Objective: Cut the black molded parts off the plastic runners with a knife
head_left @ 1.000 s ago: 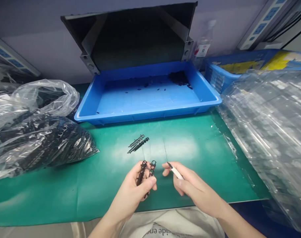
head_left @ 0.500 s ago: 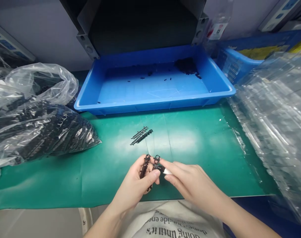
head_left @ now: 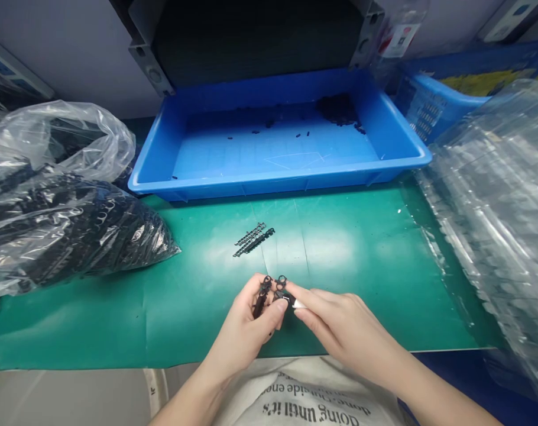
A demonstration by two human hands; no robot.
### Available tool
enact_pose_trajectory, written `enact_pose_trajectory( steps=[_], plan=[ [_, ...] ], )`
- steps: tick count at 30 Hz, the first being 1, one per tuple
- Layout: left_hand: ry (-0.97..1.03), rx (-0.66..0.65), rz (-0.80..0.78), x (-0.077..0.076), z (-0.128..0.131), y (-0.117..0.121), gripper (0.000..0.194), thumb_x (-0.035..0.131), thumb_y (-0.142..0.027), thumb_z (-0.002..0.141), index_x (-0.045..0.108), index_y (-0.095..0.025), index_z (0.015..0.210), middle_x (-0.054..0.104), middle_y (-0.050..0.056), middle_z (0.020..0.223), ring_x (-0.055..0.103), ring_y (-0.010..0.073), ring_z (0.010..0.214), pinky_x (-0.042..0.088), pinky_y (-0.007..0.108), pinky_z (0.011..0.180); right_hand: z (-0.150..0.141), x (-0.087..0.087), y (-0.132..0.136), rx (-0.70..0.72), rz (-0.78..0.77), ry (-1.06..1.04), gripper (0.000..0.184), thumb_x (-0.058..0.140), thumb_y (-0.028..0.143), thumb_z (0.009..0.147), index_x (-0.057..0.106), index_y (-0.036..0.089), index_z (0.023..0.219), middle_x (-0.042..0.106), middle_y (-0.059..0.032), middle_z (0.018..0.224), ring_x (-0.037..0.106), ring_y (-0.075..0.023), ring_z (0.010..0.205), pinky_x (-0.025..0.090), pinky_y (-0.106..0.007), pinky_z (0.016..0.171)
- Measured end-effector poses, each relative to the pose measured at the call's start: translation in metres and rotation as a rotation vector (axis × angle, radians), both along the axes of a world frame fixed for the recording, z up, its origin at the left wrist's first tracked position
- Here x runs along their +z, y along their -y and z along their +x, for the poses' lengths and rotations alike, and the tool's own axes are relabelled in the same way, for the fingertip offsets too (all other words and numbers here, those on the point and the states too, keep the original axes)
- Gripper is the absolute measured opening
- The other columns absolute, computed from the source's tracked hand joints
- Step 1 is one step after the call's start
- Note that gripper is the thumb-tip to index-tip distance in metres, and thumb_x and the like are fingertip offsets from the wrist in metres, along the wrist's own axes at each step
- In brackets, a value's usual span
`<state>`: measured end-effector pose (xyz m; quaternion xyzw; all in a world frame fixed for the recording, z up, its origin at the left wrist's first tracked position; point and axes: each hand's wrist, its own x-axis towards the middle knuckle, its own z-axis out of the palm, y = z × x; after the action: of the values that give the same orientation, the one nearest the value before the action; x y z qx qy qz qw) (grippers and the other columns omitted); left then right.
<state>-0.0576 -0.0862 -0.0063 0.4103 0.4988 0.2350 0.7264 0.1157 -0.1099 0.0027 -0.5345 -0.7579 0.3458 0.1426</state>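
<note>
My left hand [head_left: 245,319] is closed around black plastic strips [head_left: 261,300] that carry small rings along them. A ringed end [head_left: 281,281] stands up between the two hands, by my right index fingertip. My right hand [head_left: 340,313] is closed in a pinch, with a small white piece [head_left: 298,305] at its fingertips, beside a black part held at my left thumb. The fingers partly hide what the right hand grips. Just beyond the hands, several similar black strips [head_left: 253,239] lie side by side on the green mat [head_left: 353,248].
A blue tray [head_left: 278,184] at the back holds a pile of small black parts [head_left: 337,109] and scattered pieces. Left stands a clear bag [head_left: 83,231] full of black parts. Stacked clear plastic trays [head_left: 504,195] and a blue basket [head_left: 446,94] are on the right, near a bottle [head_left: 399,40].
The camera view has shifted slightly. The strips in my left hand have turned a little, and both hands stay together in nearly the same place.
</note>
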Motion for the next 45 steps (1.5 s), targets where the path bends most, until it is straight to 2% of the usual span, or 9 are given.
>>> enact_pose_trajectory(
  steps=[9, 15, 20, 25, 29, 32, 36, 39, 45],
  plan=[
    [0.040, 0.077, -0.063, -0.004, 0.006, 0.002, 0.032, 0.058, -0.046, 0.074, 0.039, -0.020, 0.075, 0.026, -0.010, 0.055, 0.019, 0.0027, 0.042, 0.016, 0.014, 0.036, -0.008, -0.007, 0.004, -0.033, 0.009, 0.062, 0.040, 0.031, 0.025, 0.092, 0.043, 0.024, 0.130, 0.068, -0.0053, 0.086, 0.064, -0.0212, 0.066, 0.046, -0.029, 0.053],
    [-0.053, 0.028, 0.023, -0.006, 0.003, 0.002, 0.023, 0.050, -0.041, 0.080, 0.041, -0.020, 0.079, 0.034, -0.008, 0.057, 0.028, 0.0052, 0.046, 0.021, 0.016, 0.040, -0.012, -0.010, 0.005, -0.053, 0.020, 0.070, 0.041, 0.027, 0.026, 0.092, 0.043, 0.022, 0.130, 0.067, -0.0050, 0.082, 0.063, -0.0216, 0.061, 0.045, -0.031, 0.050],
    [-0.476, -0.089, 0.324, -0.004, -0.010, -0.023, 0.009, 0.038, -0.031, 0.085, 0.039, -0.022, 0.083, 0.047, -0.006, 0.059, 0.045, 0.0111, 0.053, 0.034, 0.022, 0.051, -0.007, -0.011, 0.004, -0.172, -0.044, -0.098, 0.039, 0.027, 0.027, 0.093, 0.043, 0.022, 0.128, 0.066, -0.0056, 0.096, 0.062, -0.0195, 0.071, 0.048, -0.032, 0.058],
    [-1.124, -0.196, 0.588, -0.003, -0.012, -0.059, 0.011, 0.042, -0.031, 0.081, 0.043, -0.022, 0.089, 0.051, -0.006, 0.050, 0.052, 0.0183, 0.048, 0.028, 0.024, 0.048, -0.003, -0.009, 0.002, -0.271, -0.239, -0.312, 0.038, 0.025, 0.034, 0.094, 0.044, 0.022, 0.125, 0.060, -0.0001, 0.070, 0.055, -0.0148, 0.058, 0.044, -0.027, 0.053],
    [-1.321, -0.293, 0.723, -0.011, -0.006, -0.068, 0.021, 0.041, -0.033, 0.084, 0.050, -0.022, 0.099, 0.067, 0.003, 0.073, 0.062, 0.0238, 0.064, 0.027, 0.025, 0.048, -0.003, -0.012, -0.001, -0.346, -0.393, -0.543, 0.040, 0.027, 0.039, 0.093, 0.043, 0.018, 0.122, 0.054, 0.0003, 0.069, 0.043, -0.0110, 0.046, 0.039, -0.024, 0.044],
    [-1.227, -0.260, 0.743, -0.011, -0.005, -0.058, 0.017, 0.042, -0.030, 0.083, 0.054, -0.021, 0.091, 0.067, 0.003, 0.074, 0.060, 0.0205, 0.061, 0.031, 0.025, 0.051, -0.002, -0.017, -0.004, -0.409, -0.477, -0.709, 0.042, 0.031, 0.043, 0.091, 0.039, 0.015, 0.122, 0.051, 0.0013, 0.069, 0.036, -0.0088, 0.043, 0.034, -0.022, 0.041],
    [-0.832, -0.239, 0.597, 0.002, -0.005, -0.031, 0.012, 0.049, -0.032, 0.078, 0.053, -0.021, 0.077, 0.053, -0.004, 0.054, 0.047, 0.0126, 0.047, 0.033, 0.021, 0.049, -0.002, -0.019, -0.010, -0.499, -0.500, -0.757, 0.041, 0.042, 0.038, 0.087, 0.037, 0.016, 0.122, 0.050, 0.0023, 0.070, 0.033, -0.0069, 0.043, 0.028, -0.020, 0.039],
    [-0.617, -0.300, 0.424, 0.010, -0.003, -0.013, 0.014, 0.053, -0.033, 0.075, 0.053, -0.020, 0.069, 0.044, -0.006, 0.049, 0.040, 0.0103, 0.045, 0.030, 0.021, 0.045, -0.004, -0.015, -0.012, -0.495, -0.537, -0.781, 0.020, 0.046, 0.031, 0.084, 0.050, 0.016, 0.096, 0.048, 0.0040, 0.064, 0.031, -0.0052, 0.041, 0.023, -0.019, 0.037],
    [-0.318, -0.207, 0.312, 0.005, 0.003, -0.003, 0.012, 0.059, -0.028, 0.072, 0.062, -0.019, 0.078, 0.060, 0.000, 0.066, 0.050, 0.0125, 0.060, 0.039, 0.023, 0.058, -0.011, -0.013, -0.014, -0.398, -0.598, -0.884, 0.014, 0.047, 0.030, 0.084, 0.050, 0.017, 0.081, 0.044, 0.0061, 0.060, 0.027, -0.0035, 0.039, 0.021, -0.017, 0.036]
  ],
)
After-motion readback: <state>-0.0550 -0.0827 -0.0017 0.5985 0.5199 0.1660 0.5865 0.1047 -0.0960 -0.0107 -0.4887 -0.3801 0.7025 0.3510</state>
